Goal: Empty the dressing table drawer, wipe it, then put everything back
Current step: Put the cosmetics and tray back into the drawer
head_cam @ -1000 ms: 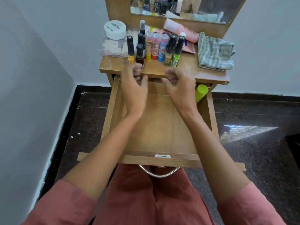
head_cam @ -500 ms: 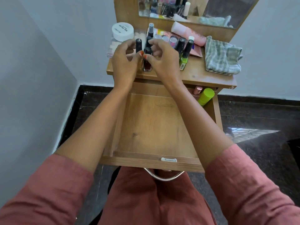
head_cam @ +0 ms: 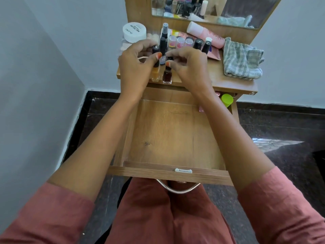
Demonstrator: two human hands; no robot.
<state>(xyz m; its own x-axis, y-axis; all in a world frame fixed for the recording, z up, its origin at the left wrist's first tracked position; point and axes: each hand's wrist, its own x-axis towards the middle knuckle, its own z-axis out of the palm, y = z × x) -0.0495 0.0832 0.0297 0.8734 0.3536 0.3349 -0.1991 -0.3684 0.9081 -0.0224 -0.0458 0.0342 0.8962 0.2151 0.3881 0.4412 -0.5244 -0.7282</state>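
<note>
A: On your dressing table top (head_cam: 216, 74), front edge: an amber polish bottle (head_cam: 155, 75) and a dark red polish bottle (head_cam: 167, 77), upright, side by side.
B: Behind them you have a row of upright capped bottles (head_cam: 198, 43), a white jar (head_cam: 134, 31) back left, a pink tube (head_cam: 205, 33) lying flat, and a checked cloth (head_cam: 242, 60) bunched at your right.
A: Your open drawer (head_cam: 168, 138) holds a green-capped container (head_cam: 227, 100) in the back right corner.

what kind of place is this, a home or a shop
Probably a bedroom corner at home: a wooden dressing table with a mirror, nail polish bottles and a white jar crowded on top, and its drawer pulled open toward the person's lap.
</note>
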